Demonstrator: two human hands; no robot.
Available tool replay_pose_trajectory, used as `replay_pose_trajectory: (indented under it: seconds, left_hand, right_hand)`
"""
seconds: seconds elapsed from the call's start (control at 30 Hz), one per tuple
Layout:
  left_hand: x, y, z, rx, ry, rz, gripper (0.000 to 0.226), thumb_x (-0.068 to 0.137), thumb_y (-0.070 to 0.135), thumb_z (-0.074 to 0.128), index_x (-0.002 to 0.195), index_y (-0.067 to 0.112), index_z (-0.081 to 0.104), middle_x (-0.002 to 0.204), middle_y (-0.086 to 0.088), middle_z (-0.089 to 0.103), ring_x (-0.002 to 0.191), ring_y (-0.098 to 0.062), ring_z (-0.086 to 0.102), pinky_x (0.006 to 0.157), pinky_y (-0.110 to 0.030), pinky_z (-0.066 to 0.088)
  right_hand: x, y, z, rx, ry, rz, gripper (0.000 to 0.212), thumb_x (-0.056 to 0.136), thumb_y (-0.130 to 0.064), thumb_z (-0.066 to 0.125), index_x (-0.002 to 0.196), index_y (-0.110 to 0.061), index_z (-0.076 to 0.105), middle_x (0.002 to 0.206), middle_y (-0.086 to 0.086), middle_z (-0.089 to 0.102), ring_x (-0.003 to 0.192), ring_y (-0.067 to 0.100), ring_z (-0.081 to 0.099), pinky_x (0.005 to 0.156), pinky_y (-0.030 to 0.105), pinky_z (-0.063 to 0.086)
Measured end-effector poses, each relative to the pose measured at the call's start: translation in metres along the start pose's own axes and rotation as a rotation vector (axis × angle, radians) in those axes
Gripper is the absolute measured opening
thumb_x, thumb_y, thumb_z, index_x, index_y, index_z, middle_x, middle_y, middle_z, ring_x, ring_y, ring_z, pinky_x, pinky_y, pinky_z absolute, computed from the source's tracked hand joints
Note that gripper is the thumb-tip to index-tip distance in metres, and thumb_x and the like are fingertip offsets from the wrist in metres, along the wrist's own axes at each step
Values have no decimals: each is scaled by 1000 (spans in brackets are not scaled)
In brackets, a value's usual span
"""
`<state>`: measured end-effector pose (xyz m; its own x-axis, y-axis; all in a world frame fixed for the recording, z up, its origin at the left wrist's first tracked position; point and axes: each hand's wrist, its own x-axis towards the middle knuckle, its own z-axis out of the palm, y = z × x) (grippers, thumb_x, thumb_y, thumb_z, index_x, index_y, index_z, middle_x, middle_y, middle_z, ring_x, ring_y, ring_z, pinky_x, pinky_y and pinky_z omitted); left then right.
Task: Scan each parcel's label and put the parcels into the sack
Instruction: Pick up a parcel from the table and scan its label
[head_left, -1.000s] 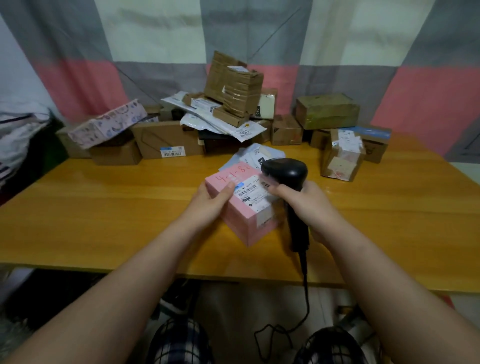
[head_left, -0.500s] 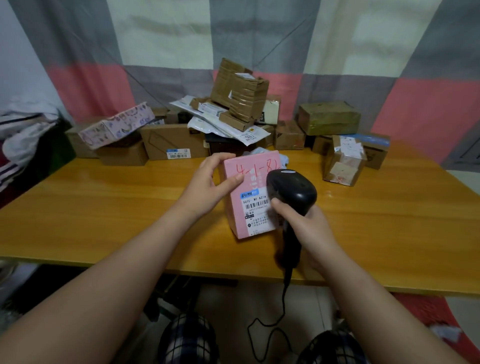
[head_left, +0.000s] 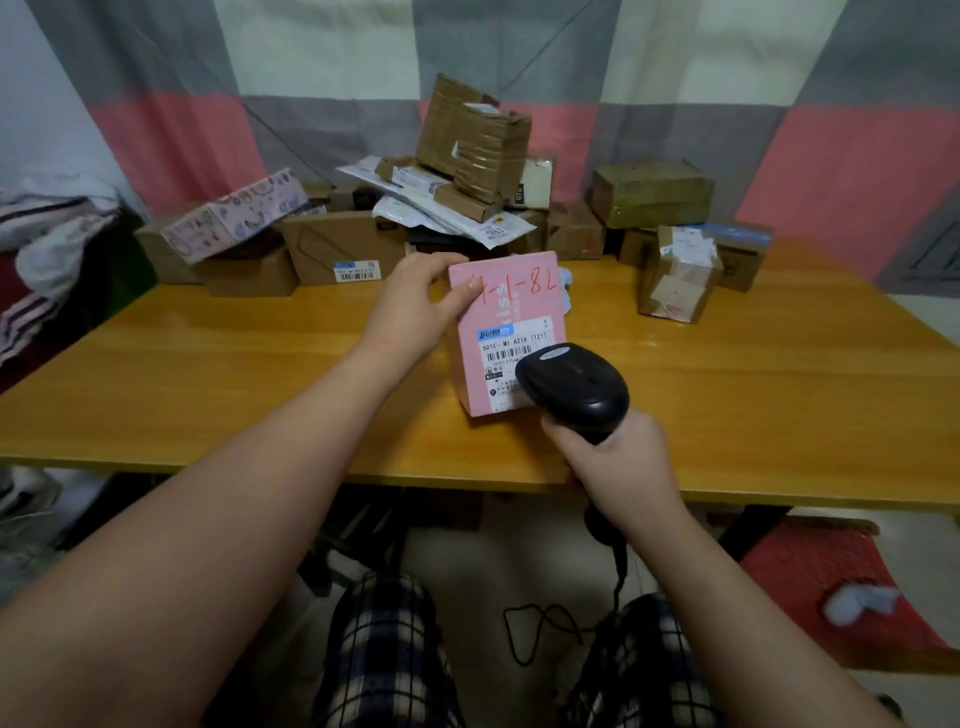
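Observation:
A pink parcel (head_left: 506, 312) stands upright on the wooden table (head_left: 208, 384), its face with red handwriting and a white barcode label turned toward me. My left hand (head_left: 415, 306) grips its upper left edge, thumb on the front. My right hand (head_left: 618, 462) holds a black barcode scanner (head_left: 574, 392) by the handle. The scanner's head sits just in front of the label's lower right part and covers it. The scanner's cable hangs below the table edge. No sack can be seen.
A heap of cardboard boxes and white mailers (head_left: 457, 176) lines the table's back edge. A taped box (head_left: 678, 273) stands at the right rear, a patterned box (head_left: 239, 215) at the left rear. A red cloth (head_left: 831, 582) lies on the floor at right.
The pink parcel was tipped from lying tilted to standing upright, label toward me. My right hand drew the scanner back and lower, in front of the label.

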<state>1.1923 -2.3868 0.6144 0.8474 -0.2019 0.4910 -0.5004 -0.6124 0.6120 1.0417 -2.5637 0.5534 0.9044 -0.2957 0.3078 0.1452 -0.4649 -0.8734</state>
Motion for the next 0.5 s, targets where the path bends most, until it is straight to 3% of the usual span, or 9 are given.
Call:
replay_pose_trajectory:
  seconds: [0.13,0.3,0.43,0.5]
  left_hand:
    - [-1,1,-1,9,9,-1,36,90,42,61,121,24,62,107,11,50,101,-6,47,84,-26,36]
    - [1,4,0,34,11,-29,38,90,42,61,123,24,61,107,10,50,98,-7,47,78,-25,36]
    - [4,5,0,36,2,-57,38,91,41,60,125,23,60,111,4,55,99,-9,48,79,-27,38]
    - [5,4,0,28,-2,-71,39,91,41,59,125,23,60,114,2,55,100,-9,48,81,-28,39]
  right_hand:
    - [-13,5,3,6,53,43,20,78,-37,72,79,-20,62,64,-12,60,67,9,62,54,11,37]
    - [-20,-1,6,-7,60,38,26,77,-40,69,82,-16,63,65,-9,61,66,8,62,52,8,39]
    - [-23,2,7,-31,45,41,31,79,-37,69,91,-10,67,68,-1,64,70,19,66,61,25,47]
    - [-24,3,7,-26,44,45,30,79,-37,69,93,-11,66,69,-1,64,70,18,66,60,24,48]
